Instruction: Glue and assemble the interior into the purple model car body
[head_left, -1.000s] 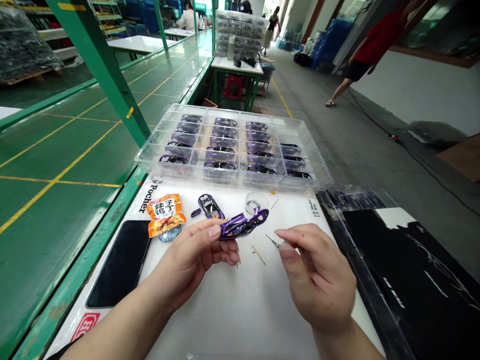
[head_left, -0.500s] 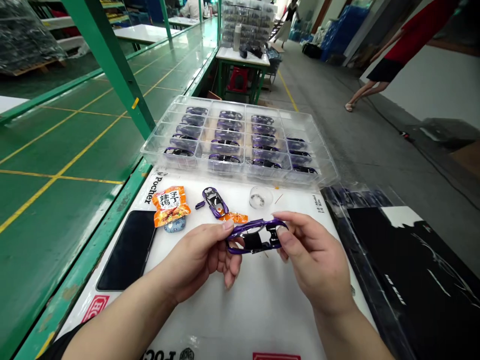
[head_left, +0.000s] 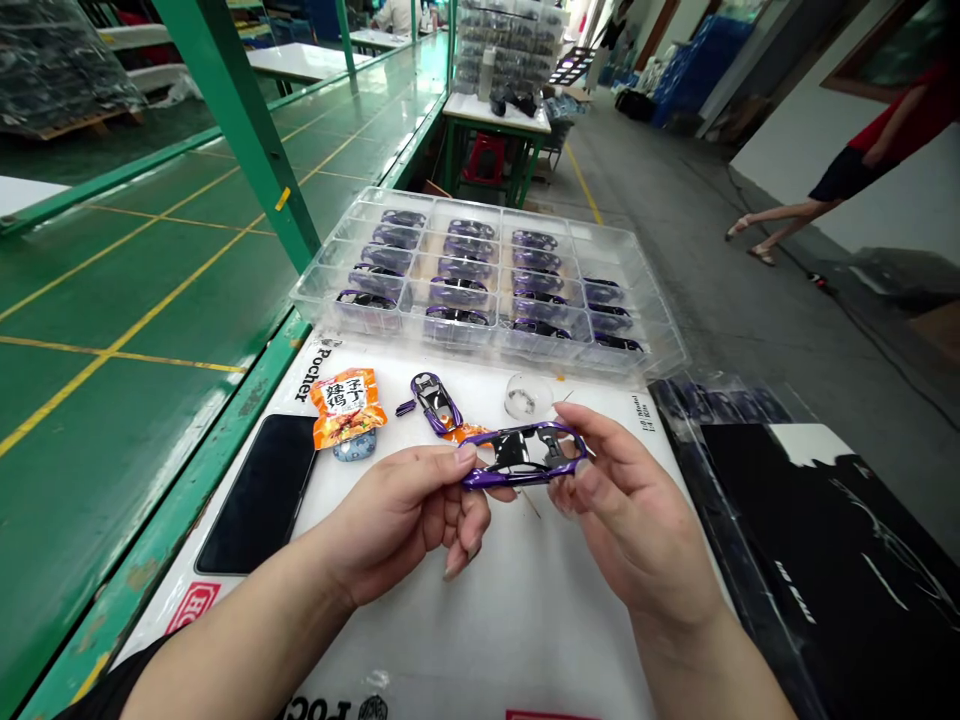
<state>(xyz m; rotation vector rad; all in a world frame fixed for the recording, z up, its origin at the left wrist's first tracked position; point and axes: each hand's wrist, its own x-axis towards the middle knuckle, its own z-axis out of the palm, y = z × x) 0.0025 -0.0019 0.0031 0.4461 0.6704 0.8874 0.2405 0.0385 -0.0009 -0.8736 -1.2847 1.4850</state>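
Between my two hands, above the white tabletop, is a purple and black model car body [head_left: 517,452] with open window gaps. My left hand [head_left: 420,505] pinches its left end between thumb and fingers. At the other end, my right hand [head_left: 626,500] grips the body with thumb and fingertips. Just beyond lies a second purple car body [head_left: 436,403], with a small purple part [head_left: 405,408] beside it. An orange wrapper piece [head_left: 474,432] is partly hidden behind the held body. A small clear dish [head_left: 528,397] with tiny dark bits stands behind my right hand.
A clear compartment tray [head_left: 660,345] holding several purple car bodies spans the table's back. At left lie a black phone [head_left: 259,495] and an orange snack packet [head_left: 349,408]. A black board [head_left: 832,530] lies at right. A person in red [head_left: 911,125] walks at far right.
The held car body has turned, showing more of its outer side, and shifted slightly right and up. My hands still hold both ends. The person in red has moved right.
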